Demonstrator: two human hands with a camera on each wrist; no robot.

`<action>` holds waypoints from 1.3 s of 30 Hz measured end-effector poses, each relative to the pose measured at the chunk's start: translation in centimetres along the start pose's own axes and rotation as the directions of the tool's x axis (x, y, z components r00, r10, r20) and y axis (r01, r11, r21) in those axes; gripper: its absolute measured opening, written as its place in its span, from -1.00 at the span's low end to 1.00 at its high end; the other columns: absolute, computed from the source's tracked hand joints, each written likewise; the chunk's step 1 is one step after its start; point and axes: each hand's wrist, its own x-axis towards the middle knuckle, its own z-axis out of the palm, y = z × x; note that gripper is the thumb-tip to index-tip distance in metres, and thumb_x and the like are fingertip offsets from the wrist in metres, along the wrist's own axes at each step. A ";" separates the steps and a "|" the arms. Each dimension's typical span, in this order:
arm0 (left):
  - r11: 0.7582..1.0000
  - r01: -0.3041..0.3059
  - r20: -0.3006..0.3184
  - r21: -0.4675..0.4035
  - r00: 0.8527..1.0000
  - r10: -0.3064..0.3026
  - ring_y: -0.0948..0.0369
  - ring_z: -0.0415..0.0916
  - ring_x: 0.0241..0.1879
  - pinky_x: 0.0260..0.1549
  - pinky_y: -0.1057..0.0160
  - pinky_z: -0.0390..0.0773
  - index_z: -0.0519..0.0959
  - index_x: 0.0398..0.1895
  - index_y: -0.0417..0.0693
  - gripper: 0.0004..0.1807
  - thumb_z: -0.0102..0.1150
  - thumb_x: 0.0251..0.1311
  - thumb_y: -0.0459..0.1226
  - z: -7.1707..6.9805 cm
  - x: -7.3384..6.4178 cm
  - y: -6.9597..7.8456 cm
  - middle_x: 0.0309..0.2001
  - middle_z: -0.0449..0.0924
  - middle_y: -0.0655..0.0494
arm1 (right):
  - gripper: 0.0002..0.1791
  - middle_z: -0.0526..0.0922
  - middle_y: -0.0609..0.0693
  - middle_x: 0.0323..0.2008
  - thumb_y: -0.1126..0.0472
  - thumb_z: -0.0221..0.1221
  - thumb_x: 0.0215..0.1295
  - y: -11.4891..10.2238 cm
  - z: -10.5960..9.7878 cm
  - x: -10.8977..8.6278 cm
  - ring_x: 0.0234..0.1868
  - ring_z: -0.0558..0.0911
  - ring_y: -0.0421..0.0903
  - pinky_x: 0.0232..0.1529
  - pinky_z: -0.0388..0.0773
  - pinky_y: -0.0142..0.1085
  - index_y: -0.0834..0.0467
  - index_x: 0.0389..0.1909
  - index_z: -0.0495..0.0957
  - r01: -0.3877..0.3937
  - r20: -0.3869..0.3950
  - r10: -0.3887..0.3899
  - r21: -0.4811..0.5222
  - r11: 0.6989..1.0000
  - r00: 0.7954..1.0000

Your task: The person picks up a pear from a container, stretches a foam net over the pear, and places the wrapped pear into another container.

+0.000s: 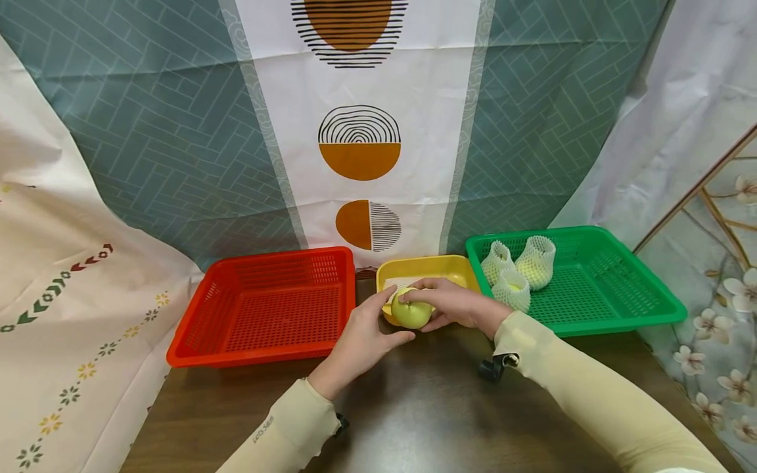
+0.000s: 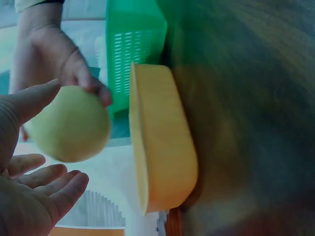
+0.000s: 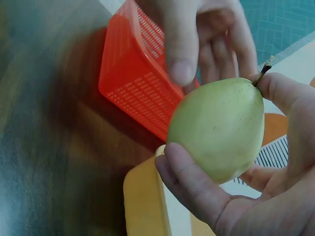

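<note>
My right hand (image 1: 452, 302) grips a yellow-green pear (image 1: 412, 310) between thumb and fingers, above the near edge of a small yellow tray (image 1: 461, 266). Its short brown stem shows in the right wrist view, beside the thumb (image 3: 283, 93). From the other side my left hand (image 1: 367, 335) reaches toward the pear, fingers spread and slightly bent around it. Whether the left fingertips touch the pear's skin I cannot tell. Something white and flat, partly hidden by the hands, lies in the yellow tray.
A red perforated basket (image 1: 260, 358) stands left of the yellow tray. On the right, a green basket (image 1: 615, 323) holds fruits in white foam nets (image 1: 535, 263) at its left end. Behind them hangs a patterned cloth (image 1: 361, 85). The dark wooden table (image 1: 437, 407) spreads in front.
</note>
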 end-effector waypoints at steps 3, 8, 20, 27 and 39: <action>0.999 0.009 0.010 -0.033 1.000 -0.008 0.26 0.40 0.15 0.11 0.16 0.49 0.20 0.37 0.14 -0.04 0.43 -0.15 0.06 0.8 0.2 -0.4 0.26 0.35 0.26 | -0.36 0.48 0.13 -0.05 -0.20 0.24 0.08 0.2 0.1 -0.1 -0.29 0.67 0.06 -0.21 0.65 -0.11 0.09 0.09 0.38 -0.001 0.035 0.000 0.037 0.999 0.999; 0.998 0.009 0.004 -0.064 1.000 -0.009 0.27 0.46 0.03 0.05 0.14 0.53 0.22 0.35 0.13 -0.06 0.46 -0.17 0.01 1.7 0.2 -0.9 0.22 0.39 0.27 | -0.38 0.50 0.14 -0.08 -0.20 0.23 0.10 0.5 0.2 -0.3 -0.26 0.68 0.08 -0.23 0.65 -0.12 0.09 0.07 0.40 -0.012 0.087 0.007 0.062 0.998 0.996; 0.973 0.089 0.010 -0.214 0.996 -0.089 0.26 0.56 -0.20 -0.23 0.33 0.61 0.39 0.12 0.26 -0.20 0.51 -0.31 0.09 1.7 0.4 -1.5 -0.09 0.55 0.31 | -0.26 0.55 0.14 -0.05 -0.30 0.03 0.23 1.6 -0.4 -0.9 -0.14 0.67 0.05 -0.04 0.59 -0.05 0.12 0.26 0.27 0.034 0.185 -0.035 0.007 0.999 0.982; 0.966 0.134 0.041 -0.219 0.991 -0.128 0.28 0.58 -0.26 -0.29 0.34 0.62 0.42 0.08 0.23 -0.17 0.49 -0.38 0.19 0.8 0.8 -1.5 -0.09 0.56 0.26 | -0.27 0.50 0.03 0.12 -0.01 0.33 0.08 3.0 -0.8 -0.8 0.05 0.57 -0.02 0.05 0.56 -0.16 0.02 0.27 0.30 0.242 0.181 -0.223 -0.089 0.966 0.958; 0.972 0.132 0.213 -0.196 0.973 -0.089 0.22 0.56 -0.18 -0.21 0.30 0.60 0.43 0.06 0.27 -0.19 0.54 -0.40 0.13 1.1 1.0 -1.3 -0.10 0.55 0.34 | -0.19 0.52 -0.05 0.07 0.17 0.52 -0.25 4.6 -0.6 -0.7 0.00 0.55 0.00 0.03 0.57 -0.10 -0.06 0.15 0.44 0.415 0.133 -0.396 -0.191 0.889 0.909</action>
